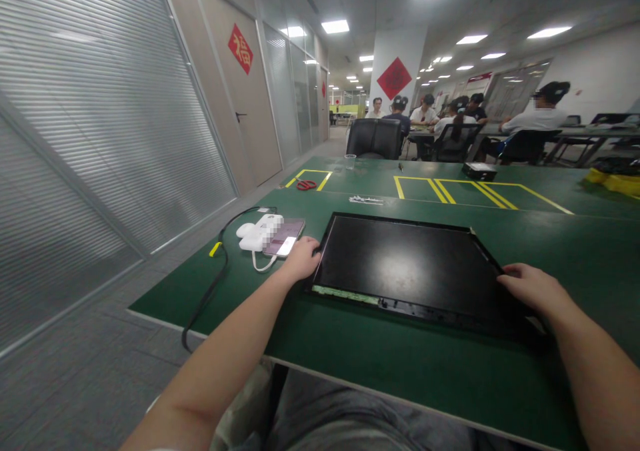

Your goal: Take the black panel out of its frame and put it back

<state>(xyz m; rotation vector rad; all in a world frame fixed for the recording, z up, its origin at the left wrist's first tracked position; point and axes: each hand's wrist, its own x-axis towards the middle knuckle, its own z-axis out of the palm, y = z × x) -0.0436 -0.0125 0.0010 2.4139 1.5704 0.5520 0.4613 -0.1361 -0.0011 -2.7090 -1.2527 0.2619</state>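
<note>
A flat black screen panel (pixel 400 257) lies on the green table (pixel 360 364), its glossy face up. A green strip (pixel 345 295) shows along its near left edge. My left hand (pixel 303 259) grips the panel's left edge, fingers closed round the frame. At the right edge my right hand (pixel 535 287) holds the frame, thumb near the top and the other fingers hidden beneath. Beside my left hand lies a phone (pixel 293 231) with a white device (pixel 254 236) and a white cable.
Red scissors (pixel 306 185), a metal tool (pixel 366 200), a clear cup (pixel 350 162) and a black box (pixel 479 171) stand or lie farther back. A black cable (pixel 220 274) runs over the left table edge. Several people sit beyond a black chair (pixel 374 139).
</note>
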